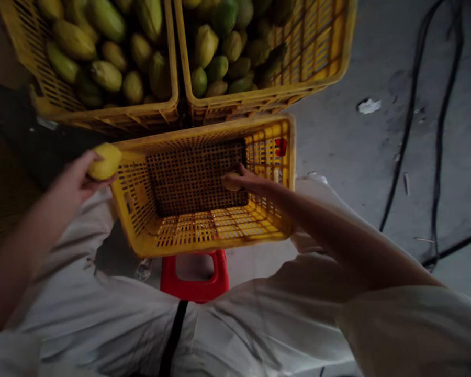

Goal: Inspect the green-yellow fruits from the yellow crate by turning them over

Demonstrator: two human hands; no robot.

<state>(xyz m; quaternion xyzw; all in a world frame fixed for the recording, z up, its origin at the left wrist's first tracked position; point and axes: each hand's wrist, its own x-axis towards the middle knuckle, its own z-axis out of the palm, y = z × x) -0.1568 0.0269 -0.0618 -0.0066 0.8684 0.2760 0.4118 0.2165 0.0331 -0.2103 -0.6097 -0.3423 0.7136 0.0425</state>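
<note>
Yellow fruit sits gripped in our left hand at the frame's left, just over the corner of the near yellow crate. Our right hand reaches into that crate at centre, fingers closed around a second fruit at its mesh bottom. Two crates of green fruit stand along the top.
</note>
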